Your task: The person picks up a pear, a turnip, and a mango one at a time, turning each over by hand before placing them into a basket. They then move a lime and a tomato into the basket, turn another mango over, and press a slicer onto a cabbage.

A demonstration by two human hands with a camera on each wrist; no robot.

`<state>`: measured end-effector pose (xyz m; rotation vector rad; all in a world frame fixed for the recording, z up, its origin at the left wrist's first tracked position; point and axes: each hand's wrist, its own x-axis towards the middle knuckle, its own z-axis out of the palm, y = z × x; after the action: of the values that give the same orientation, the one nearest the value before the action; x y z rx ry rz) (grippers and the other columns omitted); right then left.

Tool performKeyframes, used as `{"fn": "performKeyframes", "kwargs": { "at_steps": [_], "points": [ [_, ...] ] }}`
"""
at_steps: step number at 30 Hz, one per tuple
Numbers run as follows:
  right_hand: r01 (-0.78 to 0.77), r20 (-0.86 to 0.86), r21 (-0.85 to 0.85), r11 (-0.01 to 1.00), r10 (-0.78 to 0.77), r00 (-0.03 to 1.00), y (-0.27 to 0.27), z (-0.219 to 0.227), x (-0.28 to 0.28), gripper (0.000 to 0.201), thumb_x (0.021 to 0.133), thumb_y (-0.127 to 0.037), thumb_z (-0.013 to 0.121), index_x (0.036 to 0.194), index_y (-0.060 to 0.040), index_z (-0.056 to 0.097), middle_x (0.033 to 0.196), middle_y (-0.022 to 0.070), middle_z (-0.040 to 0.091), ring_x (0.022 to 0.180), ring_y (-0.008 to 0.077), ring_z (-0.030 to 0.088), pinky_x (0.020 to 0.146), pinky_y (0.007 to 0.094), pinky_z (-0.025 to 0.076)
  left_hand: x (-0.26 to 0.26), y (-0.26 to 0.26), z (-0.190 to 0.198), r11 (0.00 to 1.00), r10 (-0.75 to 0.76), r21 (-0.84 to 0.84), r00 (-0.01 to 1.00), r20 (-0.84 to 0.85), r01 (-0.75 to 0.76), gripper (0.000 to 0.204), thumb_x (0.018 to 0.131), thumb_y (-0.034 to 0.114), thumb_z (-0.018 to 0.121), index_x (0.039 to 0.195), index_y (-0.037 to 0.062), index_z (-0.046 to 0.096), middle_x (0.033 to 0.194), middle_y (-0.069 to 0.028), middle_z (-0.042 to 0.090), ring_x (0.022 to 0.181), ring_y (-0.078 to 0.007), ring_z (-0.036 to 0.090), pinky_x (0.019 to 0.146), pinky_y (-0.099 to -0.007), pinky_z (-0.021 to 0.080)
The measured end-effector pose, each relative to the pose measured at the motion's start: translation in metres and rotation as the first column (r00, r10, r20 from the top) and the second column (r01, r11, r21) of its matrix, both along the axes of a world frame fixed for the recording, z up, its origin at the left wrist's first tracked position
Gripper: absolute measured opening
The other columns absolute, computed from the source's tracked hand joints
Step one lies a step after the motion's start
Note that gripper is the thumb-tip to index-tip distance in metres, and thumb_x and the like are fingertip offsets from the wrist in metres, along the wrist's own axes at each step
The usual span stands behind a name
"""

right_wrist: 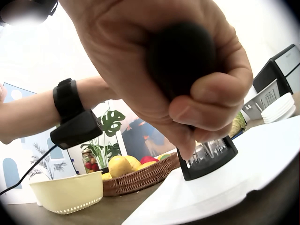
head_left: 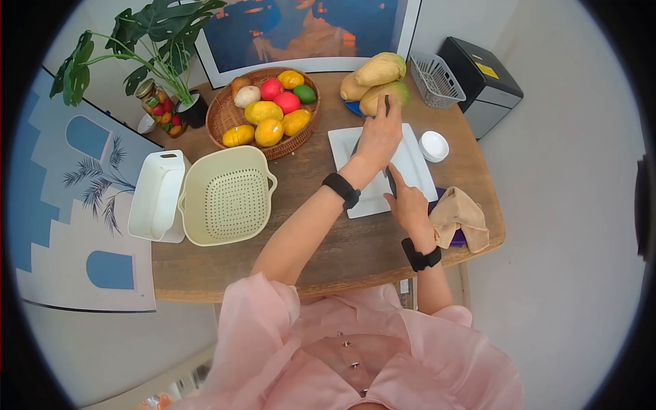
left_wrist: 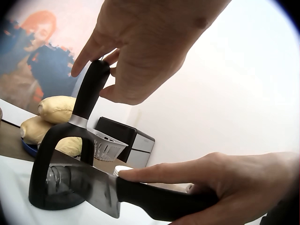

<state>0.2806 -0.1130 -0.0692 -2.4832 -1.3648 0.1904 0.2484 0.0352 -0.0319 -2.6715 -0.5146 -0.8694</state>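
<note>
Person: pink blouse at the near edge of the wooden table (head_left: 328, 263), a black band on each wrist.
Right hand (head_left: 408, 205): fingers and thumb curled tight round the black handle of a knife (left_wrist: 140, 192), forefinger laid forward along the handle.
Knife: its blade runs into the slot of the knife sharpener (left_wrist: 63, 164), roughly level over the white cutting board (head_left: 342, 147).
Left hand (head_left: 378, 137): reaches over the sharpener; thumb and fingers close loosely on the top of its upright black handle (in the left wrist view the fingertips touch the grip rather than wrap it fully).
Knife sharpener: black, base standing on the white board, between the two hands.
Cloth (head_left: 461, 215): tan, crumpled at the table's right edge, just beside the right hand, lying on something purple.
Colander (head_left: 229, 198): cream, square, left of the board, near the left forearm.
White tray (head_left: 156, 195): just left of the colander.
Small white dish (head_left: 434, 145): just right of the board.
Woven basket (head_left: 222, 113): behind the colander, holding yellow, red, green and pale fruit.
Mangoes (head_left: 376, 78): pale yellow pile on a blue plate, just behind the board.
Wire basket (head_left: 437, 80): white, right of the mangoes.
Far edge: a jar, a leafy plant (head_left: 160, 34) and a framed picture against the wall; a black bin beyond the table's far right corner.
</note>
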Motion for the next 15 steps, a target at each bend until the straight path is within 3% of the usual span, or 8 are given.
{"fn": "performKeyframes", "kwargs": {
  "at_steps": [6, 10, 12, 15],
  "points": [
    [-0.036, 0.068, 0.085, 0.996, 0.03, 0.997, 0.013, -0.014, 0.006, 0.068, 0.077, -0.014, 0.067, 0.137, -0.0143, 0.035, 0.068, 0.0188, 0.064, 0.068, 0.0349, 0.064, 0.06, 0.042, 0.05, -0.001, 0.0, 0.0, 1.0, 0.01, 0.026, 1.0, -0.007, -0.01, 0.059, 0.067, 0.003, 0.061, 0.121, -0.0132, 0.044, 0.127, -0.0242, 0.04, 0.121, -0.0374, 0.041, 0.069, -0.0266, 0.055],
    [-0.034, 0.115, 0.187, 0.982, 0.013, 0.993, 0.011, -0.03, 0.01, 0.07, 0.075, -0.011, 0.069, 0.136, -0.0173, 0.037, 0.075, 0.0161, 0.062, 0.067, 0.0328, 0.063, 0.058, 0.0395, 0.05, -0.008, 0.001, 0.003, 0.995, -0.075, -0.065, 0.997, 0.032, 0.077, 0.06, 0.067, 0.003, 0.061, 0.122, -0.0124, 0.043, 0.127, -0.0247, 0.04, 0.122, -0.0369, 0.04, 0.071, -0.0274, 0.054],
    [-0.016, 0.112, 0.195, 0.981, -0.006, 0.994, 0.011, -0.035, 0.008, 0.071, 0.074, -0.01, 0.069, 0.136, -0.0188, 0.037, 0.077, 0.0148, 0.06, 0.066, 0.0321, 0.062, 0.057, 0.0394, 0.049, -0.007, 0.004, 0.004, 0.957, -0.168, -0.212, 0.973, 0.157, 0.199, 0.056, 0.068, 0.001, 0.059, 0.121, -0.0103, 0.043, 0.126, -0.0257, 0.04, 0.121, -0.0382, 0.039, 0.074, -0.032, 0.054],
    [0.012, 0.119, 0.185, 0.983, -0.034, 0.992, 0.008, -0.039, 0.003, 0.071, 0.073, -0.01, 0.07, 0.136, -0.0176, 0.038, 0.077, 0.0144, 0.061, 0.066, 0.0309, 0.062, 0.057, 0.0394, 0.049, -0.01, 0.01, 0.004, 0.903, -0.253, -0.283, 0.932, 0.259, 0.324, 0.056, 0.068, -0.003, 0.057, 0.122, -0.0078, 0.042, 0.127, -0.0258, 0.039, 0.119, -0.0401, 0.04, 0.083, -0.0382, 0.05]
  ]
}}
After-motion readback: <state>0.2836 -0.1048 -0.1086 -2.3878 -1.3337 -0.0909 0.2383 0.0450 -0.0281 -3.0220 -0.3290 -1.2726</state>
